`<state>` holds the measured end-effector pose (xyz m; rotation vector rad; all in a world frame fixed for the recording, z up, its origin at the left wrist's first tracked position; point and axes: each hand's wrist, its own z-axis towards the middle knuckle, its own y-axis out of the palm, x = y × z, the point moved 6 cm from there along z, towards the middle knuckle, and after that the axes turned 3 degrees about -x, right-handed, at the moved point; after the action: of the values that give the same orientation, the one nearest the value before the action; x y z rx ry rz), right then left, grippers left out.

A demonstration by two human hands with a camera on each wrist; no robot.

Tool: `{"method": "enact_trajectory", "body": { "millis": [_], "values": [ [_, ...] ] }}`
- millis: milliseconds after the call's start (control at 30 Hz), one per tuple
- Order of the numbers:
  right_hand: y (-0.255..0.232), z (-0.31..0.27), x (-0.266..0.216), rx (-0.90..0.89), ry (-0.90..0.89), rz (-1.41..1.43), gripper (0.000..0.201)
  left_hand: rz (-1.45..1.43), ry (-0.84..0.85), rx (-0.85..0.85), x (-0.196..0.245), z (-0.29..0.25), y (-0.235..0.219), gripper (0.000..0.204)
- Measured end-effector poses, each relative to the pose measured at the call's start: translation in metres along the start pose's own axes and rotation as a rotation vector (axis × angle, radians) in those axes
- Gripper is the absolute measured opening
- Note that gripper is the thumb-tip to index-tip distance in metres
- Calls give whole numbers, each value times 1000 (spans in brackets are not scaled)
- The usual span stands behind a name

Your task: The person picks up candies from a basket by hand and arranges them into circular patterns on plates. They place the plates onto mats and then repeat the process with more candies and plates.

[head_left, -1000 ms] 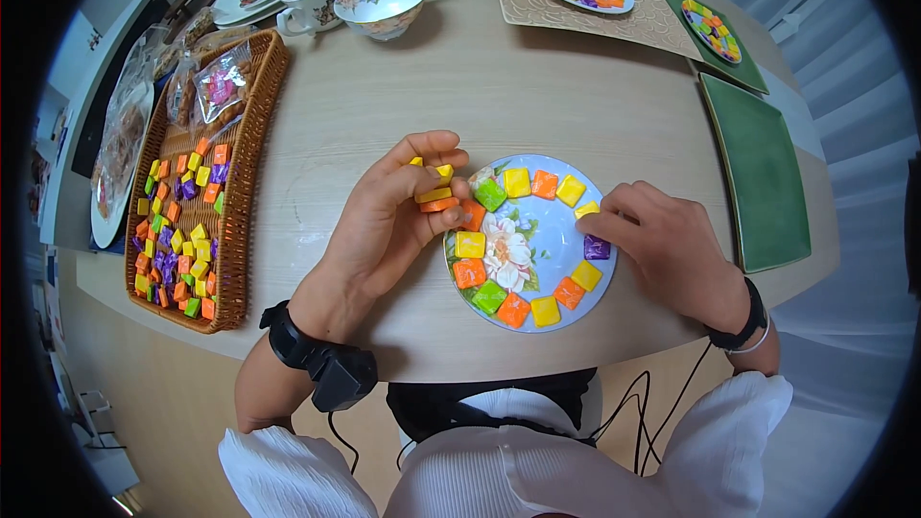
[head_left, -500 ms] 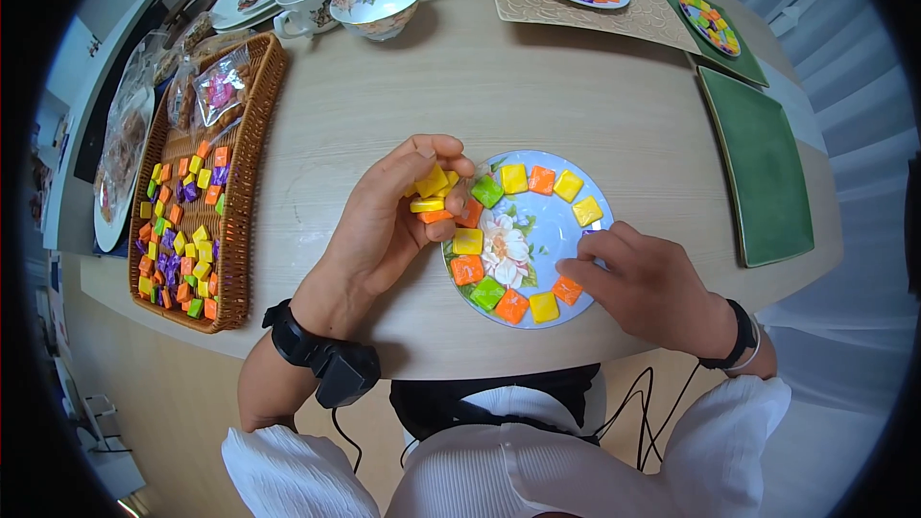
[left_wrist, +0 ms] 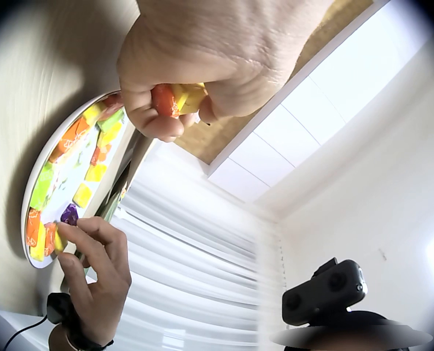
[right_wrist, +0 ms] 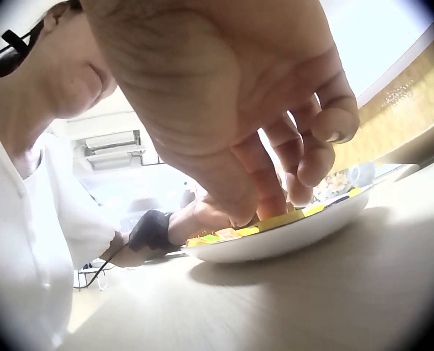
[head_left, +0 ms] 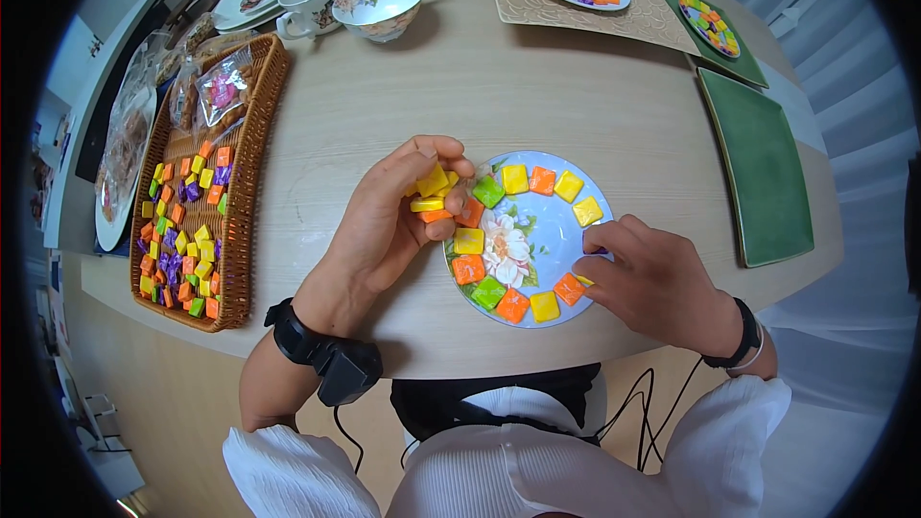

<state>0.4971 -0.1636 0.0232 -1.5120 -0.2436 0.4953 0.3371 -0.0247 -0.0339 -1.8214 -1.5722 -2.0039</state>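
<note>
My left hand (head_left: 369, 221) holds several wrapped square candies (head_left: 431, 184), yellow with orange, in its curled fingers at the left rim of a flowered plate (head_left: 554, 235). The same bundle of candies (left_wrist: 177, 99) shows between thumb and fingers in the left wrist view. Around the plate's rim lies a ring of yellow, orange and green candies, such as a yellow candy (head_left: 544, 307) at the near side. At the right rim, my right hand (head_left: 657, 283) pinches a yellow candy (left_wrist: 60, 240) with thumb and fingertip, beside a purple candy (left_wrist: 70, 213).
Left stands a wicker basket (head_left: 251, 182) with loose candies and bagged snacks. Floral cups (head_left: 379, 10) are at the back left. Two candy-covered plates, one a small oval plate (head_left: 617, 2), stand at the back right. An unloaded green tray (head_left: 763, 173) lies right.
My right hand went from the upper right of the rim down to the orange candy, then slightly up to the yellow one beside it. My left hand keeps its candies and has barely moved.
</note>
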Motion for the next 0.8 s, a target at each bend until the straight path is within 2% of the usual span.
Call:
{"method": "enact_trajectory", "body": {
  "millis": [400, 567, 800],
  "values": [
    [4, 2, -4, -18, -23, 66, 25, 33, -11, 4, -1, 0, 1, 25],
    [-10, -5, 6, 52, 76, 48, 21, -18, -14, -20, 0, 0, 1, 19],
    [-8, -11, 9, 77, 115, -7, 20, 32, -7, -1, -2, 0, 1, 25]
  ]
}}
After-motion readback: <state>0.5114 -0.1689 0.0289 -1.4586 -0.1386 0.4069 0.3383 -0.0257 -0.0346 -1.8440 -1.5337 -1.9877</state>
